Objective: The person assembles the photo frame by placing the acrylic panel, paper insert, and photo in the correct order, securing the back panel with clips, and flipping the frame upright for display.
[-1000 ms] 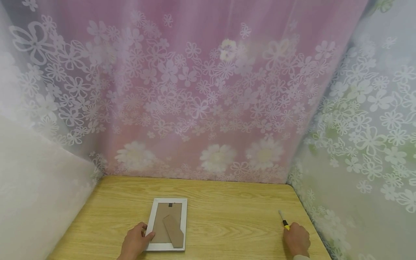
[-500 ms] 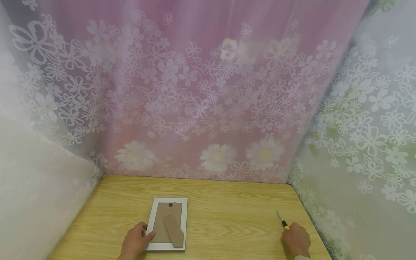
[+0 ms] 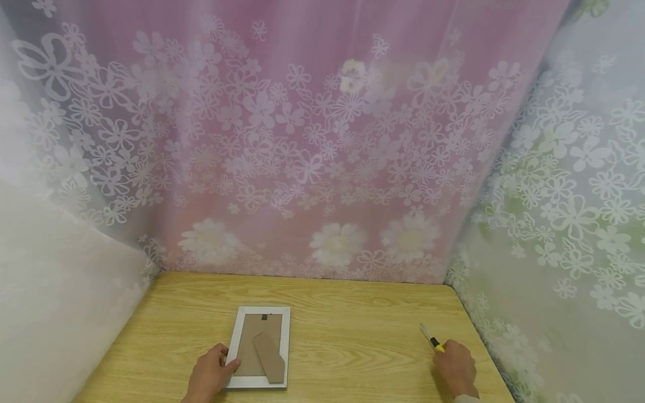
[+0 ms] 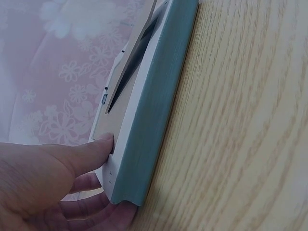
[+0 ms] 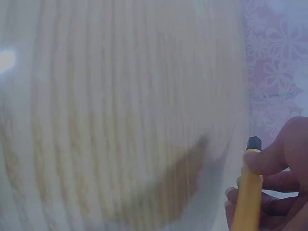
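Observation:
A white-rimmed picture frame [image 3: 286, 341] lies back side up on the table, its brown backing board and angled easel stand [image 3: 269, 358] showing. My left hand [image 3: 209, 369] grips its near left corner. In the left wrist view the thumb presses on the back, and the other fingers curl beneath the edge of the picture frame [image 4: 154, 110]. Off to the right, my right hand [image 3: 455, 366] holds a screwdriver [image 3: 438, 346] with a yellow and black handle. Its slim metal shaft points away and to the left. In the right wrist view the fingers pinch the yellow handle [image 5: 248, 197].
The wood-grain table [image 3: 353, 313] extends between the picture frame and the right hand. Behind it hangs a pink floral curtain [image 3: 312, 168]. Pale sheets, the right one flowered [image 3: 569, 224], close in both sides.
My right hand has shifted slightly left, and the screwdriver's tip has swung further left. The left hand and the picture frame have stayed in place.

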Available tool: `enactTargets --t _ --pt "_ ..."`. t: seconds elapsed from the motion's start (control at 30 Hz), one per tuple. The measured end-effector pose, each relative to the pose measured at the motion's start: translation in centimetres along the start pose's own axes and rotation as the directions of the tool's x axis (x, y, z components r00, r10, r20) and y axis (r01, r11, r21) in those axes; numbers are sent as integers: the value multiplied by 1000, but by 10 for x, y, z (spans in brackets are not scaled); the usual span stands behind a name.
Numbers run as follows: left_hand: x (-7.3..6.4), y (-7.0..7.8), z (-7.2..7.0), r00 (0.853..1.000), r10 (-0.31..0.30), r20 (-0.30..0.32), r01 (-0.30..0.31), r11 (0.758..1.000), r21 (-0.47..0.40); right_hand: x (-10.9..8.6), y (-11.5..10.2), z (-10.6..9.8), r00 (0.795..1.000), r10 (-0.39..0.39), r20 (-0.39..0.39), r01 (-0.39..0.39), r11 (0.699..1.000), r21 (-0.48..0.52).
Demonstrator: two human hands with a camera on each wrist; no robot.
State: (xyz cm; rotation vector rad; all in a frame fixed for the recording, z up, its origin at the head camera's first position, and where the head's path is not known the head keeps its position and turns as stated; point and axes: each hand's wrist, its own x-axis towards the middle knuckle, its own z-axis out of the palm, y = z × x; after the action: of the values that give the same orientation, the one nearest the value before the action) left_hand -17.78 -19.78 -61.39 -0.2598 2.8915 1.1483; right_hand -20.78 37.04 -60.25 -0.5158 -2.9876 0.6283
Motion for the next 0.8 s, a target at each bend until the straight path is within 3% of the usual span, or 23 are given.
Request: enactTargets --t 0.17,0.5,0.8 --pt "0 -1 0 1000 3 -4 -3 1000 0 -1 -8 -2 999 -34 -26 34 999 0" --pt "1 -2 1 1000 6 -4 -6 1000 1 -2 -26 -10 997 -46 59 48 998 -31" --pt "1 -3 2 1000 5 -3 -5 1000 7 -7 -41 -6 989 -136 54 138 990 -37"
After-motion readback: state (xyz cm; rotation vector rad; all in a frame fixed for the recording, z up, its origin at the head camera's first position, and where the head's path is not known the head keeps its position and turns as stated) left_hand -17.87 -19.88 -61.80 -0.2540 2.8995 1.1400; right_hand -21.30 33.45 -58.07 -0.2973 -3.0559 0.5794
